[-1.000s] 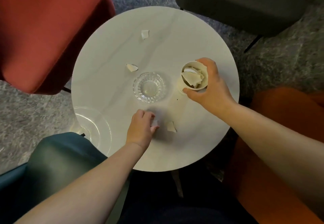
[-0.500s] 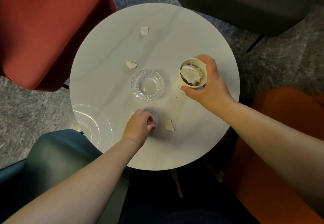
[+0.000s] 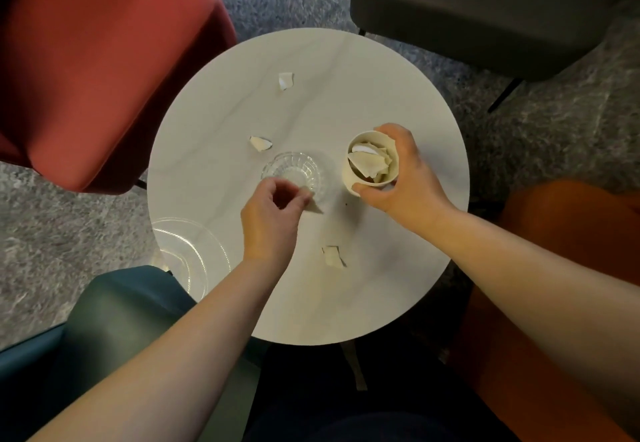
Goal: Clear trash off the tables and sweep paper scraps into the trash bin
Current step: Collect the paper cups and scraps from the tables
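Observation:
On the round white table (image 3: 398, 102) my right hand (image 3: 407, 178) grips a paper cup (image 3: 372, 164) that holds several paper scraps. My left hand (image 3: 272, 220) pinches a small white paper scrap (image 3: 313, 206) just above the tabletop, between the glass dish and the cup. Three loose scraps lie on the table: one at the far side (image 3: 285, 80), one left of the dish (image 3: 260, 143), one near the front (image 3: 333, 256).
A clear ribbed glass dish (image 3: 294, 171) sits mid-table, and a clear glass plate (image 3: 188, 256) rests at the left front edge. A red chair (image 3: 104, 71), a dark grey chair (image 3: 478, 8), a teal chair (image 3: 114, 310) and an orange seat (image 3: 561, 227) ring the table on grey carpet.
My left hand has picked a scrap off the table near the front and lifted it up toward the cup. My right hand has kept hold of the cup.

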Tool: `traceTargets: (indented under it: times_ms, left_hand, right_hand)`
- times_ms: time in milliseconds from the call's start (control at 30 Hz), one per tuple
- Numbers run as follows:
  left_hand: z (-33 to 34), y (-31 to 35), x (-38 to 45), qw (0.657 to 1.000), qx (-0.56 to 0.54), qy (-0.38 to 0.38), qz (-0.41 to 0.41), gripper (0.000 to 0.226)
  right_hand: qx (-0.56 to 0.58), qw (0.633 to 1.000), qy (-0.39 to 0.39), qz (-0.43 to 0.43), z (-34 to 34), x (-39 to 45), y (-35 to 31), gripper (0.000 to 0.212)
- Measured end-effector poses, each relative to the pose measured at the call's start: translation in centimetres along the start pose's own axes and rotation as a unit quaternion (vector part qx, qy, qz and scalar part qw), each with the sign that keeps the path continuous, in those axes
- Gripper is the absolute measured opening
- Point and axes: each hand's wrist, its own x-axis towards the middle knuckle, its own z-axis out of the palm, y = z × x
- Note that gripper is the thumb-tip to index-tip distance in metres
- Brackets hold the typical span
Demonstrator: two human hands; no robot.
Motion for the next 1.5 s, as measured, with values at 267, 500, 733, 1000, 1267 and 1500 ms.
traceTargets:
  times_ms: [267,500,733,1000,1267,1500]
  left_hand:
    - [2.7,7.6,-0.5,0.989,-0.119,0.015,0.085,0.019]
    - [5.3,7.0,0.5,0.971,0.031,-0.043,0.235,0.012]
    - [5.2,5.9,1.9,0.925,0.081,-0.026,0.37,0.006]
    - [4.3,6.1,1.6,0.883,0.148,-0.099,0.434,0.024]
    - [-2.1,0.1,3.6,0.975,0.149,0.023,0.164,0.019]
    - [-5.7,-8.5,2.2,0.958,0.285,-0.024,0.022,0.02]
  right_hand:
    - [0.008,1.0,-0.002,-0.014,0.3,0.2,0.2,0.078]
    - [0.036,0.999,-0.003,0.012,0.2,0.1,0.3,0.077]
    - [0.051,0.999,-0.003,0.018,0.2,0.0,0.2,0.082]
    - [0.059,0.998,-0.001,0.017,0.1,-0.1,-0.2,0.077]
    - [0.028,1.0,-0.005,0.009,0.3,-0.3,-0.5,0.076]
    - [0.039,0.999,-0.031,0.011,1.4,-0.9,-1.1,0.077]
